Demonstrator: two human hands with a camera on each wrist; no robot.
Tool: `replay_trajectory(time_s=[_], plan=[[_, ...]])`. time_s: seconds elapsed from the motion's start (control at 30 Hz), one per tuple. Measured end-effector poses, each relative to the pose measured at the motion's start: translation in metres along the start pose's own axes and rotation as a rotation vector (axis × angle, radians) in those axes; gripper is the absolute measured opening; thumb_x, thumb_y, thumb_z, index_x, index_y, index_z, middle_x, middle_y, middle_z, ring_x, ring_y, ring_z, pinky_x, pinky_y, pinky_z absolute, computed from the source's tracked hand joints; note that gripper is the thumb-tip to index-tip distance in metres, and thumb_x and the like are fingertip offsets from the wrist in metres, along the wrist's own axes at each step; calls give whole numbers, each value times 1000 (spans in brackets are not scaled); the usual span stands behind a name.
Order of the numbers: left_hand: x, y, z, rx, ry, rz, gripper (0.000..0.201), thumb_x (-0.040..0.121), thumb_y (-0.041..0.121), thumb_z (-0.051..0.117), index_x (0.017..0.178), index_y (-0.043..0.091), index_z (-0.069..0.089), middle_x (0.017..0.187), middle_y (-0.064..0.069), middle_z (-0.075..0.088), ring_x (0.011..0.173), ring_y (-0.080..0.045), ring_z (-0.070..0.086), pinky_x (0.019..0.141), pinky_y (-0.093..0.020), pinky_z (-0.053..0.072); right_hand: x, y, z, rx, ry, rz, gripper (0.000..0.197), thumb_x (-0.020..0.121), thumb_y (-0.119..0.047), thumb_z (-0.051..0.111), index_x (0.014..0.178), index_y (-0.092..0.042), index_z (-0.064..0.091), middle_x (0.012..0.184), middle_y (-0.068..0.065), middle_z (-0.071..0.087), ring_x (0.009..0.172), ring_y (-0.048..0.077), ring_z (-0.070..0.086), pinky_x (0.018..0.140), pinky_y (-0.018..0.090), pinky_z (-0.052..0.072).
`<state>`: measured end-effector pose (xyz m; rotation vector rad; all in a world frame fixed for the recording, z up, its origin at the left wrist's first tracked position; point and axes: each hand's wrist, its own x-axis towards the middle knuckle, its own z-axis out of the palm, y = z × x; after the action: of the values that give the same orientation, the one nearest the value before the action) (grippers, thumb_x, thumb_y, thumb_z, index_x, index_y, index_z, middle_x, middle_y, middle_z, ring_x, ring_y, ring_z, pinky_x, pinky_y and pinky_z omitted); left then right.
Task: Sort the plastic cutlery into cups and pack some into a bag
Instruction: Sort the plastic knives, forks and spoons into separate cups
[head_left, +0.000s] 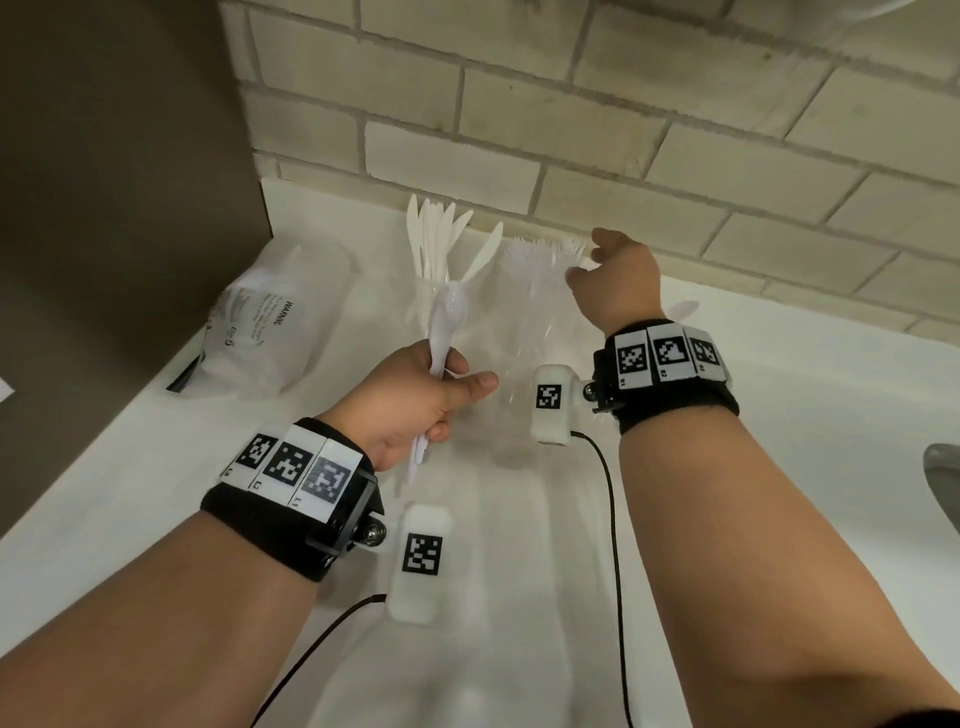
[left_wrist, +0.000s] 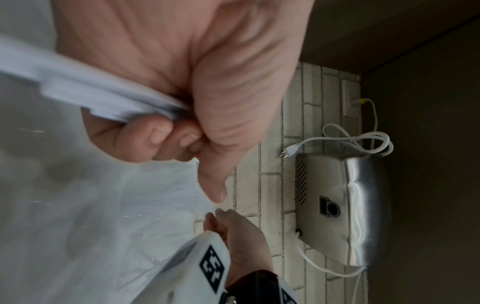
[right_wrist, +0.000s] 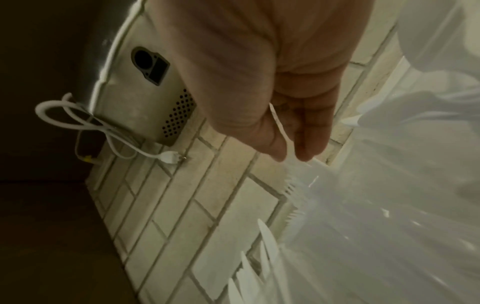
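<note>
The clear cups are hard to make out against the white counter (head_left: 779, 415): only faint glints are outlining them, and where their walls and bases end cannot be told. The knives (head_left: 441, 236) are standing bunched in the left cup, blades up, close to the tiled wall (head_left: 519, 104). The forks (head_left: 540, 254) are standing in the cup just to the right, tines up, partly hidden behind the right hand (head_left: 613, 280).

The right hand is reaching over the fork cup; the right wrist view shows thumb and fingers pinching a thin white fork handle (right_wrist: 281, 131), its tines blurring into the pile below. The left hand (head_left: 415, 400) is gripping a bundle of spoons (head_left: 447, 322) in a curled fist, bowls pointing away toward the knives, handle ends sticking out below the palm. In the left wrist view these handles are smeared by motion blur.

A crumpled plastic bag (head_left: 270, 322) with warning print is lying on the counter to the left, beside a dark panel (head_left: 114, 182). A metal appliance (left_wrist: 342, 209) with a loose white cord (left_wrist: 358, 139) is hanging on the wall above. A grey shape at the right edge is cut off and cannot be identified.
</note>
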<state>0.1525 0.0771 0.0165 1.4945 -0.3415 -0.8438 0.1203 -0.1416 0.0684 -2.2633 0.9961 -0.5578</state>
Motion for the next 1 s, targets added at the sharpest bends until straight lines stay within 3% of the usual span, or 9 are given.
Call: replay_trajectory(time_s=[0.07, 0.17, 0.27, 0.37, 0.47, 0.6, 0.7, 0.87, 1.0], plan=[[-2, 0, 2, 0, 3, 2, 26, 80, 12, 75, 87, 15, 50, 71, -1, 40, 45, -10, 35, 41, -22, 33, -10, -4, -7, 9, 50, -60, 47, 91, -14, 56, 137, -13, 50, 135, 4, 56, 122, 20, 54, 91, 13, 35], [-7, 4, 8, 13, -24, 10, 19, 88, 11, 65, 102, 16, 53, 78, -2, 43, 57, -11, 41, 52, -25, 41, -38, -18, -8, 182, 22, -150, 36, 86, -29, 66, 120, -15, 63, 115, 1, 66, 98, 20, 66, 88, 30, 52], [-14, 11, 14, 40, -94, -1, 22, 94, 12, 55, 116, 15, 50, 84, 0, 46, 67, -13, 44, 66, -36, 50, -74, -33, -12, 223, -303, -169, 59, 79, -47, 72, 131, -28, 51, 117, -4, 61, 69, 14, 67, 57, 28, 52], [-23, 16, 20, 223, -232, 71, 12, 98, 15, 48, 107, 16, 57, 78, 9, 52, 62, -9, 43, 62, -33, 49, -97, -34, -12, 160, -531, -192, 80, 79, -44, 73, 145, -40, 27, 127, -4, 48, 57, 9, 66, 52, 22, 49], [-30, 14, 26, 301, -326, 91, 20, 98, 22, 48, 84, 23, 62, 54, 13, 52, 48, -8, 38, 49, -30, 40, -107, -23, -12, 183, -514, -211, 76, 80, -36, 75, 143, -34, 32, 126, 1, 53, 59, 10, 61, 53, 23, 49], [-33, 13, 35, 374, -300, 127, 28, 94, 22, 57, 69, 30, 67, 55, 11, 57, 46, -11, 39, 45, -25, 42, -118, -7, -19, 283, -509, -149, 61, 70, -34, 84, 120, -28, 48, 102, 1, 61, 60, 8, 55, 52, 25, 46], [-33, 15, 42, 452, -270, 167, 18, 90, 25, 63, 73, 28, 60, 41, 16, 56, 39, -5, 46, 43, -16, 44, -122, 3, -19, 227, -463, -152, 41, 78, -31, 77, 108, -21, 52, 91, 1, 62, 66, 11, 56, 55, 26, 43], [-29, 7, 49, 468, -287, 151, 24, 97, 35, 47, 100, 13, 56, 74, 1, 59, 48, -10, 50, 48, -24, 48, -117, 13, -32, 243, -335, -121, 18, 94, -22, 58, 111, -21, 53, 76, 2, 58, 47, 10, 53, 50, 26, 47], [-21, -1, 50, 544, -242, 177, 34, 102, 36, 31, 109, 11, 53, 69, 0, 47, 48, -10, 41, 42, -17, 36, -117, 14, -34, 295, -308, -80, 21, 95, -21, 57, 114, -17, 51, 68, 0, 59, 39, 1, 53, 48, 23, 47]])
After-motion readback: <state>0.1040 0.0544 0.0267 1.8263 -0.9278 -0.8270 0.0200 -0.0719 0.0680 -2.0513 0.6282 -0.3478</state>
